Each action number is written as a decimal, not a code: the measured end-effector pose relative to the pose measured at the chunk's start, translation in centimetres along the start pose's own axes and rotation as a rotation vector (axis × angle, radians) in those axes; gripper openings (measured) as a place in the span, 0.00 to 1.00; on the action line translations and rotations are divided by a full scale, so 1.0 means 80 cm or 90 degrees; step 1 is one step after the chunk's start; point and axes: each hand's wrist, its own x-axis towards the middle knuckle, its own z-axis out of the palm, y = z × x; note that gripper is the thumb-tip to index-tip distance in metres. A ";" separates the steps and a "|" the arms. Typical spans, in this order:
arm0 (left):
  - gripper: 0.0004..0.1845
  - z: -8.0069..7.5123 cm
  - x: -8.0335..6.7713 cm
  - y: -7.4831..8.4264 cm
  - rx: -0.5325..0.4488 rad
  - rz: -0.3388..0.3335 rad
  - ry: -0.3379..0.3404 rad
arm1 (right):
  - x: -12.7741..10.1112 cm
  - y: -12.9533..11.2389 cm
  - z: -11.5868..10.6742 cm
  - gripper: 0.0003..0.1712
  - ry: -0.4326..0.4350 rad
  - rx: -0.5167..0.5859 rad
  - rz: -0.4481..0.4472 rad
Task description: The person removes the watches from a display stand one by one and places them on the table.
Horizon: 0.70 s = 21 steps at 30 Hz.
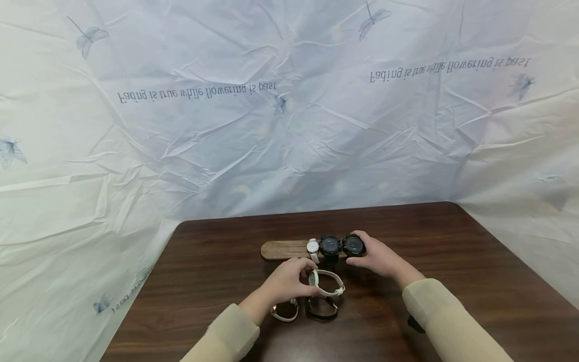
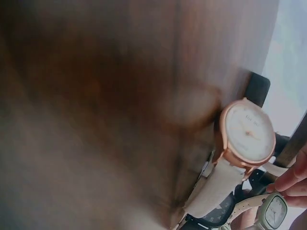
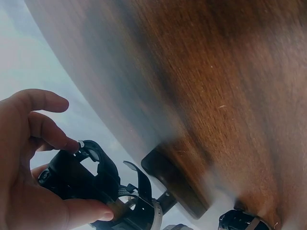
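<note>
- Right hand [image 1: 377, 257] curls its fingers round a black sports watch [image 1: 354, 245] at the right end of a long wooden stand [image 1: 282, 249]; in the right wrist view the thumb and fingers [image 3: 45, 132] wrap the chunky, matte black case [image 3: 79, 170], its strap looped below.
- Left hand [image 1: 289, 281] pinches a white-strapped watch [image 1: 326, 283] just near of the stand, fingertips on the end that carries the small case; the left wrist view shows that case [image 2: 275, 211] as a rounded rectangle with a pale dial and a cream band.
- Wooden stand: a low, dark brown bar with rounded ends and visible grain, lying across the far middle of the table [image 1: 475, 281].
- On it sit three watches side by side: a round white-dialled watch [image 1: 313, 247] with a rose-gold rim and smooth pale strap at the left, a second black round watch [image 1: 330, 246] in the middle, and the gripped black one at the right, touching its neighbour.
- Nearer, under the left wrist, lies a small watch with a pale looped strap [image 1: 286, 311]; just right of it lies a thin black-strapped watch [image 1: 322, 309].
- Table: dark, glossy wood with streaked grain.
- Behind it hangs a creased white sheet [image 1: 289, 125] printed with dragonflies and mirrored lettering.
- Both arms wear soft beige sleeves [image 1: 445, 317].
</note>
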 end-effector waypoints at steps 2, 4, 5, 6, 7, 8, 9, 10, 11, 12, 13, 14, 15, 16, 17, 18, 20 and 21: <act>0.23 0.002 0.002 0.002 0.003 0.002 -0.009 | 0.000 0.000 0.000 0.44 -0.001 0.003 -0.004; 0.23 0.005 0.005 0.004 0.006 0.008 -0.018 | 0.000 0.000 0.000 0.43 -0.001 0.009 -0.005; 0.23 0.006 0.007 0.005 0.005 0.015 -0.024 | 0.000 0.000 0.000 0.43 -0.002 0.012 -0.008; 0.23 0.007 0.009 0.006 0.007 0.022 -0.029 | 0.000 0.000 0.000 0.43 -0.002 0.015 -0.009; 0.23 0.007 0.011 0.008 0.012 0.027 -0.033 | -0.001 0.000 0.000 0.43 -0.003 0.018 -0.010; 0.23 0.007 0.013 0.010 0.015 0.034 -0.036 | -0.001 0.001 0.000 0.43 -0.002 0.019 -0.012; 0.23 0.008 0.014 0.012 0.017 0.040 -0.038 | -0.001 0.001 0.000 0.43 -0.003 0.020 -0.015; 0.23 0.008 0.016 0.014 0.020 0.046 -0.039 | -0.001 0.001 0.001 0.43 -0.002 0.020 -0.017; 0.23 0.008 0.018 0.017 0.023 0.049 -0.040 | -0.001 0.001 0.001 0.43 -0.002 0.022 -0.019; 0.23 0.009 0.019 0.019 0.025 0.046 -0.044 | -0.001 0.002 0.001 0.43 -0.002 0.023 -0.020; 0.23 0.010 0.020 0.022 0.024 0.041 -0.050 | -0.001 0.002 0.001 0.43 -0.002 0.024 -0.023; 0.22 0.011 0.021 0.023 0.020 0.037 -0.056 | 0.000 0.003 0.001 0.43 -0.002 0.024 -0.023; 0.22 0.012 0.022 0.025 0.018 0.029 -0.064 | 0.000 0.003 0.001 0.44 -0.004 0.024 -0.027; 0.22 0.014 0.023 0.026 0.014 0.020 -0.073 | 0.000 0.004 0.001 0.44 -0.003 0.023 -0.023; 0.22 0.015 0.024 0.027 0.012 0.010 -0.082 | 0.000 0.004 0.001 0.45 -0.004 0.021 -0.018; 0.21 0.016 0.025 0.028 0.009 0.003 -0.091 | 0.000 0.004 0.001 0.45 -0.004 0.020 -0.014; 0.21 0.018 0.027 0.029 0.009 -0.004 -0.101 | 0.000 0.004 0.001 0.46 -0.004 0.017 -0.011; 0.21 0.019 0.027 0.030 0.007 -0.007 -0.103 | 0.000 0.004 0.002 0.46 -0.005 0.015 -0.013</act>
